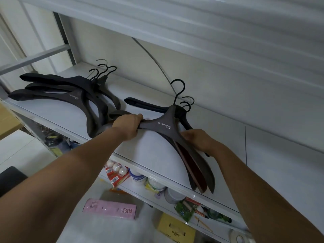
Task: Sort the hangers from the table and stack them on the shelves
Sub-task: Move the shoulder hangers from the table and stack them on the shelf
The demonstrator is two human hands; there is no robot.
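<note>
the white shelf [154, 151] ran from upper left to lower right, and the upper shelf board [192, 23] hung low over it, leaving a shallow gap. a thin grey cable [152, 57] curved down the back wall behind the hooks. on the left part of the same shelf lay a pile of dark hangers [57, 95], flat, hooks toward the back wall. its near arms reached just beside the left hand [128, 126], crowding that side. on the shelf below stood white tubs [137, 176], a pink packet [109, 208], a yellow box [175, 228], a green packet [184, 209] and a red pack of white balls [116, 172].

the stack of hangers [164, 123] sat on the shelf right of the pile, between both hands. its long axis ran left to lower right along the shelf, its hooks pointed up and back toward the wall, and the arch opened toward the person. the grey-brown top hanger showed white lettering. a reddish arm [192, 169] fanned out beneath it, and the right tips overhung the shelf's front edge. a black hanger arm [140, 103] stuck out leftward behind.

the left hand was clenched round the stack's left arm. the right hand [198, 139] grasped the right arms, fingers curled over them.
</note>
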